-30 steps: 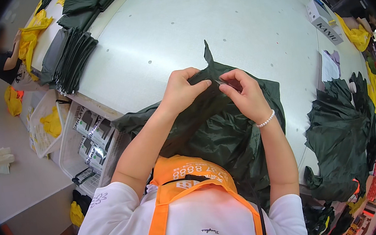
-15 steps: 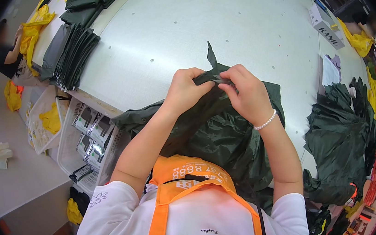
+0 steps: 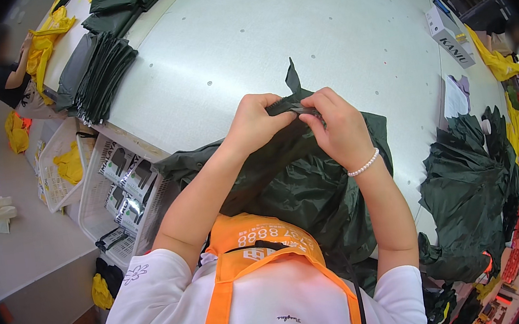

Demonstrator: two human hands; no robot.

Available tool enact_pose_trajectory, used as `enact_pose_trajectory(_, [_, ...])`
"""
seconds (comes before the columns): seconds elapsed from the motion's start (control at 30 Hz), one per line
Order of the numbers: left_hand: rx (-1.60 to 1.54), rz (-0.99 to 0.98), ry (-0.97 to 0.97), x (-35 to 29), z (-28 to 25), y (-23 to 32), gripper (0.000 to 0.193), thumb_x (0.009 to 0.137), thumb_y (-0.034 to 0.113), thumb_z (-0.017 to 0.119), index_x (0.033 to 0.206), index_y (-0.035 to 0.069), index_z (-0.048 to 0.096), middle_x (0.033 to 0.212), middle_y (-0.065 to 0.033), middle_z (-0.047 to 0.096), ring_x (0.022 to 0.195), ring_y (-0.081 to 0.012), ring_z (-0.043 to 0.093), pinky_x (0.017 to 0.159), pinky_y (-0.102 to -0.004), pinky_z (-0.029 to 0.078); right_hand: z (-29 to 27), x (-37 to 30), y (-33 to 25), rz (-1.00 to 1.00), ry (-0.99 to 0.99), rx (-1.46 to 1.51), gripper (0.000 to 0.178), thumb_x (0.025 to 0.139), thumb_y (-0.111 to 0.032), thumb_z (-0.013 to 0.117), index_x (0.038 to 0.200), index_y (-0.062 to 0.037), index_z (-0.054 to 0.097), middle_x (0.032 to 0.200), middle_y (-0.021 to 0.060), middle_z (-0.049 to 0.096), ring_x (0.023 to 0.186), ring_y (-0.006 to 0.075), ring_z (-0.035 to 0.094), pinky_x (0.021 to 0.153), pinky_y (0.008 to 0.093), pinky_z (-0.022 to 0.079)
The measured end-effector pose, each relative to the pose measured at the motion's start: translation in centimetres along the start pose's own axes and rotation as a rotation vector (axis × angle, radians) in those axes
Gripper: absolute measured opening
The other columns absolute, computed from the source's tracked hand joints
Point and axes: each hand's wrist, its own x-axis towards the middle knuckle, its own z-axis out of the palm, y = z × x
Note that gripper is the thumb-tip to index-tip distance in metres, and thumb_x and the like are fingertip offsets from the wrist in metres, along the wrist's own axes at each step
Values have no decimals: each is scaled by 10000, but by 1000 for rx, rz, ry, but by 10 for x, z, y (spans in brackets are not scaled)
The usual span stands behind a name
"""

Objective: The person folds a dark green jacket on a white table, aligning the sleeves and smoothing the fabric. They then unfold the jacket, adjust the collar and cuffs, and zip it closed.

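Observation:
A dark green garment (image 3: 307, 185), thin and slightly shiny like rainwear, is gathered over the table edge and down in front of my body. Its upper edge is pinched between the thumb and fingers of my left hand (image 3: 254, 124). Close beside it, my right hand (image 3: 342, 130) is closed, thumb and fingertips together at the same edge. A small grey, shiny piece shows at the right fingertips; its kind is too small to make out. A narrow pointed strip (image 3: 292, 76) of the green cloth sticks up beyond both hands.
A stack of folded dark green cloth (image 3: 102, 77) lies at the table's left edge. Below it stand white baskets (image 3: 90, 216) with printed packets. More dark green garments (image 3: 467, 183) hang over the right side, near a white box (image 3: 450, 38). A person (image 3: 10, 78) handles yellow cloth at far left.
My right hand has shifted very slightly to the left, and the grey piece at its fingertips has tilted a little. My left hand keeps its pinch on the green cloth.

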Motion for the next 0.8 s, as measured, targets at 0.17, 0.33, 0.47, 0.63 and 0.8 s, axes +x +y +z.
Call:
enact_pose_trajectory(0.17, [13,-17,-16,0,-1,0,218,726,114,687,872,-48,683,672,-48,646,639,-75,565,583,-246,458,3,-1,-1,-3,18,-9,107,786,-66,655,874,-51,595,839,86,577,720,272,604,629,340,494])
enact_pose_trajectory(0.33, [-13,-22,-19,0,-2,-1,214,736,113,686,880,-44,682,687,-48,650,652,-77,571,601,-247,466,9,-3,4,112,87,199,126,793,-61,668,894,-30,601,827,91,579,667,214,598,599,295,485])
enact_pose_trajectory(0.47, [-48,-29,-42,0,-4,2,224,748,108,678,916,-39,667,736,-54,658,684,-86,586,631,-252,476,8,0,15,236,139,330,167,780,-50,692,927,-25,616,809,77,584,638,137,571,573,241,455])
enact_pose_trajectory(0.63, [50,142,-62,-1,-3,2,230,766,107,658,952,-28,648,798,-70,659,751,-95,593,677,-257,477,20,10,13,163,178,398,138,771,-43,698,886,-15,626,791,70,591,628,122,560,553,243,443])
enact_pose_trajectory(0.8, [-2,141,-48,-1,-2,-2,218,822,68,598,1008,-38,636,899,-60,664,850,-101,595,761,-247,476,26,14,13,121,177,301,118,799,-42,667,895,-10,606,809,72,597,635,138,563,550,261,445])
